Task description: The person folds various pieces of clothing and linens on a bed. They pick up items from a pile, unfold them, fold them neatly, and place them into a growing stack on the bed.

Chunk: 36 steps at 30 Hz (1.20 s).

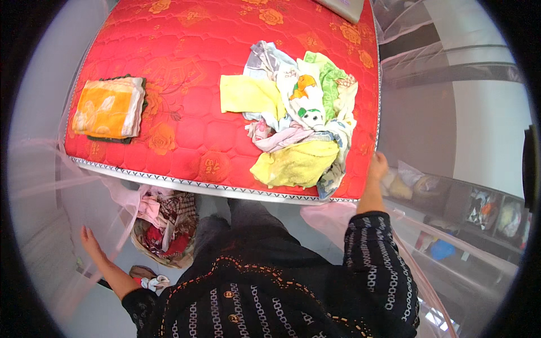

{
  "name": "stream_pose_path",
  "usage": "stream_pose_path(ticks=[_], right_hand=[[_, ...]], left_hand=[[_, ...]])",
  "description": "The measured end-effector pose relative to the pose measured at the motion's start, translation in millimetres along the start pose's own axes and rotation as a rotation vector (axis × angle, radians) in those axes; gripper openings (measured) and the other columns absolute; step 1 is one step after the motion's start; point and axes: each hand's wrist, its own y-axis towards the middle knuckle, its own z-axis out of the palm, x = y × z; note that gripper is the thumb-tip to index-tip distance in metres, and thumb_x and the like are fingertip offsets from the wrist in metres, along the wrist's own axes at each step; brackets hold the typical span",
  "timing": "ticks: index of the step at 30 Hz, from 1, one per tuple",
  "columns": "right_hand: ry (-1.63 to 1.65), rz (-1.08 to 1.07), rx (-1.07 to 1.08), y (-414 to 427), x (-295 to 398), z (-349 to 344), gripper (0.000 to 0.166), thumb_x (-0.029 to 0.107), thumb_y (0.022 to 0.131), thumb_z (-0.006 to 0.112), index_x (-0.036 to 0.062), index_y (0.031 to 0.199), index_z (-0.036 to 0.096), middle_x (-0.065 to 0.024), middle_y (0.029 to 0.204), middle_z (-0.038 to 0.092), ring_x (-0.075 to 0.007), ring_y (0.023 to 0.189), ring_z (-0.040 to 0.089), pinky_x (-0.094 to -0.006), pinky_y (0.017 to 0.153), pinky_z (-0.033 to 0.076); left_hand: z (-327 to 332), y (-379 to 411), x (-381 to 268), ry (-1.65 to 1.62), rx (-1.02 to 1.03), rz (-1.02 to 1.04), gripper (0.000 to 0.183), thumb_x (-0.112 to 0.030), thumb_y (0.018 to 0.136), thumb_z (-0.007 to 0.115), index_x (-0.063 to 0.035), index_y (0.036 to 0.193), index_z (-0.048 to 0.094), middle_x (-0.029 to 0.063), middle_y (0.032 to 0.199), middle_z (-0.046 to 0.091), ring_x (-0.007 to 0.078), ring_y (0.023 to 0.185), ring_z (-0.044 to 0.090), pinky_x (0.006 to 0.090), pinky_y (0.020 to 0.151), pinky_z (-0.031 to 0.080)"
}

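Observation:
My left hand [91,243] is held out at the lower left, beside the sheer pink netting, with nothing seen in it. At the bed's right edge is my right hand [379,164]; its fingers look curled, and whether it grips anything is not clear. On the red quilted mattress [190,126] lies a loose pile of clothes: a yellow cloth [296,164] in front, a flat yellow piece [249,94], a white garment with an animal print [310,103] and a green patterned cloth [331,84]. A folded orange towel [105,110] rests on darker folded fabric at the left.
A basket of clothes [169,251] stands on the floor by the bed, with shoes [154,282] close by. Sheer pink netting [329,217] hangs around the bed. Shelves with bagged items [482,207] are at the right. A beige item [346,8] lies at the far edge.

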Motion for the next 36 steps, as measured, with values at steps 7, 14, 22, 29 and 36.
stream_pose_path(ticks=[7, 14, 22, 29, 36], right_hand=[[-0.528, -0.848, 0.707, -69, 174, 71, 0.059, 0.04, 0.056, 0.07, 0.0113, 0.105, 0.054, -0.0114, 0.106, 0.053, -0.0233, 0.111, 0.04, -0.0401, 0.096, 0.024], [-0.414, -0.325, 0.54, -149, 124, 83, 0.06, 0.039, 0.053, 0.073, 0.0093, 0.101, 0.052, -0.0125, 0.097, 0.055, -0.0245, 0.1, 0.048, -0.0395, 0.09, 0.031], [0.568, -0.162, 0.536, -60, 273, -33, 0.032, -0.005, 0.068, 0.055, 0.0049, 0.098, 0.051, 0.0046, 0.058, 0.043, -0.0048, 0.052, 0.042, -0.0179, 0.05, 0.033], [1.251, 0.089, 0.698, -114, 315, -65, 0.043, -0.006, 0.068, 0.055, 0.0031, 0.109, 0.044, -0.0062, 0.093, 0.058, -0.013, 0.081, 0.056, -0.0237, 0.073, 0.044], [-0.106, -0.045, 1.286, -239, 184, 124, 0.058, 0.023, 0.06, 0.067, -0.0044, 0.105, 0.044, -0.0163, 0.09, 0.056, -0.0268, 0.084, 0.054, -0.0357, 0.073, 0.043]], left_hand=[[13, -35, 70, -0.043, 0.069, -0.249, 0.034, -0.01, 0.082, 0.048, -0.0001, 0.114, 0.048, 0.0089, 0.112, 0.052, 0.0187, 0.103, 0.047, 0.0301, 0.09, 0.034], [135, -40, 24, -0.087, 0.462, -0.174, 0.03, -0.01, 0.08, 0.05, 0.0002, 0.108, 0.053, 0.0075, 0.104, 0.055, 0.0155, 0.096, 0.05, 0.0271, 0.084, 0.038], [272, -33, -184, -0.346, 0.742, 0.274, 0.027, -0.01, 0.083, 0.05, 0.0054, 0.104, 0.053, 0.0099, 0.096, 0.058, 0.0144, 0.088, 0.054, 0.0253, 0.078, 0.042], [277, -140, -392, -0.852, 1.008, 0.815, 0.031, -0.01, 0.08, 0.054, -0.0014, 0.109, 0.05, 0.0101, 0.107, 0.052, 0.0181, 0.101, 0.048, 0.0298, 0.088, 0.036], [389, -176, -182, 0.382, 1.429, 0.956, 0.071, -0.01, 0.067, 0.057, -0.0092, 0.13, 0.024, 0.0202, 0.119, 0.04, 0.035, 0.104, 0.046, 0.042, 0.084, 0.04]])
